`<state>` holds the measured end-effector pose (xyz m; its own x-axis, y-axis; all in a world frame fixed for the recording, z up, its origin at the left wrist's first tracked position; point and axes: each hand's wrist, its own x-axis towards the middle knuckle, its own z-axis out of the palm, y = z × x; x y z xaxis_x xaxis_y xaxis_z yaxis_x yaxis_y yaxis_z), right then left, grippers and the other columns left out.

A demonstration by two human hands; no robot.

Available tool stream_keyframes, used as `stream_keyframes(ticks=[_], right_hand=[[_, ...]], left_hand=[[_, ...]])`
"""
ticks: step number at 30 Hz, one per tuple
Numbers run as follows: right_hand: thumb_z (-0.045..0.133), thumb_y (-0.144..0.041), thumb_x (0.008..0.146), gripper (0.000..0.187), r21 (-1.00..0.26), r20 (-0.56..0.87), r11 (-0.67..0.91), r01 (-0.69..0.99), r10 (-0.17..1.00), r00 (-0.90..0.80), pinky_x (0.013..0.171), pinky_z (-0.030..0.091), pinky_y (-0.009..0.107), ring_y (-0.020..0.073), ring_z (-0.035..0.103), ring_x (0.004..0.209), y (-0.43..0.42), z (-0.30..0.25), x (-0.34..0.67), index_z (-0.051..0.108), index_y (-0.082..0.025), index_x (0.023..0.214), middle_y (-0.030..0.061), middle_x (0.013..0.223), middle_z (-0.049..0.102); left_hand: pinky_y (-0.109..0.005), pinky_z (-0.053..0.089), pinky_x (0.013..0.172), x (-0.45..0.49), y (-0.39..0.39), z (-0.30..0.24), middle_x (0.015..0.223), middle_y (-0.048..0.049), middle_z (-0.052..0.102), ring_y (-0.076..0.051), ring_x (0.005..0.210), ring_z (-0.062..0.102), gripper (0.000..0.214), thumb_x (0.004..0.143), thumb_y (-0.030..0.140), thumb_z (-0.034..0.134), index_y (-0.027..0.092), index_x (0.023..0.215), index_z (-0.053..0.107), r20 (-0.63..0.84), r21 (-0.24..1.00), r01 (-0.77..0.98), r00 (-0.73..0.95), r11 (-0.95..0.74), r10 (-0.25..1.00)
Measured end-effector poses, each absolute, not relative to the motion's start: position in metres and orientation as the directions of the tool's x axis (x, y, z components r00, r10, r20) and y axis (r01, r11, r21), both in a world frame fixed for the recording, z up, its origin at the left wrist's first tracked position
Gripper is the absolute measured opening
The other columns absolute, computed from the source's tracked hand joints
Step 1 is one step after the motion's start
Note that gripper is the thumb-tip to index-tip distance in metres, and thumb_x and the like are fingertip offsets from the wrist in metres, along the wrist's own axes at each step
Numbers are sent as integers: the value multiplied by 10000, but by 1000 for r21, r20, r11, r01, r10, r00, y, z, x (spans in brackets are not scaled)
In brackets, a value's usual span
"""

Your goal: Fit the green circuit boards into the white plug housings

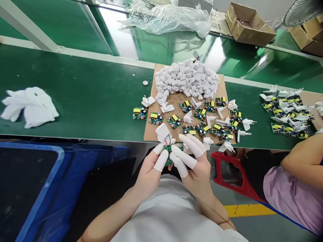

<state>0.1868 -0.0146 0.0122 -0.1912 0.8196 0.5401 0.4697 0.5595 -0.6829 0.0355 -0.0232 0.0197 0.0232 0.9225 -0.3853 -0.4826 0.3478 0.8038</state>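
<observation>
While a long green table [101, 94] bears the parts, a brown cardboard sheet [148, 130] lies on it, maybe to keep them tidy. By its front edge, the left hand [150, 164] and right hand [196, 164] pinch a green board [168, 160], likely to steady it, with a white plug [163, 133] just beyond on thin wires [166, 143].

A green circuit board [168, 160], partly covered, is pinched between the left hand [149, 168] and right hand [198, 169], just below the frame's centre. Tilted above its upper left edge is a white plastic piece [163, 132] with rounded corners, 1 red wire [166, 143] and 1 dark wire [169, 140] beneath it.
</observation>
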Motion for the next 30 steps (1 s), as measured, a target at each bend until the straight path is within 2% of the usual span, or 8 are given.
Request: stream_keyframes(ticks=[3, 6, 8, 9, 14, 20, 24, 30], right_hand=[[784, -206, 996, 591, -882, 378, 379, 278, 924, -59, 1173, 610, 554, 321, 676, 1385, -18, 15, 184, 667, -461, 1517, 51, 1534, 685], [792, -287, 1011, 510, -993, 117, 113, -45, 987, -106, 804, 744, 387, 258, 804, 1049, -20, 17, 180, 689, -429, 1490, 42, 1367, 781], [779, -332, 1025, 383, -983, 34, 6, -186, 989, -146, 575, 691, 289, 218, 802, 874, -20, 17, 179, 751, -386, 1403, 43, 1248, 820], [778, -347, 1025, 334, -977, 25, -6, -213, 990, -140, 548, 675, 274, 215, 800, 855, -19, 17, 178, 776, -364, 1359, 48, 1211, 828], [760, -356, 1031, 227, -984, 127, 120, -130, 991, -50, 859, 713, 371, 241, 821, 982, -16, 10, 179, 826, -332, 1248, 49, 1121, 852], [681, -450, 1087, 364, -980, 184, 171, -104, 974, -134, 1018, 667, 494, 290, 787, 1117, -19, 8, 188, 749, -371, 1435, 68, 1275, 820], [722, -419, 1064, 395, -989, 135, 126, -82, 985, -110, 997, 688, 477, 286, 796, 1110, -20, 7, 185, 724, -338, 1450, 80, 1308, 808], [710, -342, 1063, 301, -984, 176, 173, -43, 981, -86, 921, 689, 459, 262, 799, 1020, -17, 5, 181, 772, -352, 1357, 56, 1194, 830]], left_hand=[[-279, 534, 623, 39, -28, 25, 899, -73, 776, -152, 685, 548, 553, 845, 664, 872, 191, 1132, 849, -358, 823, -464, 23, 327, 933], [-256, 538, 632, 40, -32, 29, 800, -48, 738, -151, 683, 573, 466, 889, 623, 852, 198, 1081, 859, -311, 852, -433, 30, 293, 950], [-243, 548, 626, 41, -33, 31, 792, -46, 744, -151, 682, 599, 439, 890, 602, 861, 204, 1075, 859, -294, 863, -422, 26, 277, 955], [-241, 557, 626, 42, -33, 32, 816, -51, 760, -155, 691, 619, 430, 881, 585, 875, 210, 1091, 855, -290, 865, -421, 22, 272, 957], [-280, 644, 829, 43, -28, 34, 929, -31, 806, -178, 820, 736, 531, 687, 333, 1046, 240, 1158, 818, -315, 865, -409, 11, 291, 949], [-203, 556, 563, 44, -22, 37, 792, -21, 762, -123, 625, 624, 377, 777, 423, 996, 210, 1047, 840, -291, 846, -452, 56, 284, 955], [-186, 502, 518, 41, -23, 33, 733, -16, 722, -101, 577, 556, 336, 784, 459, 988, 198, 954, 861, -251, 869, -434, 29, 239, 967], [-211, 518, 529, 36, -28, 23, 789, -42, 740, -128, 615, 583, 412, 860, 537, 912, 218, 1115, 857, -237, 854, -469, 33, 225, 971]])
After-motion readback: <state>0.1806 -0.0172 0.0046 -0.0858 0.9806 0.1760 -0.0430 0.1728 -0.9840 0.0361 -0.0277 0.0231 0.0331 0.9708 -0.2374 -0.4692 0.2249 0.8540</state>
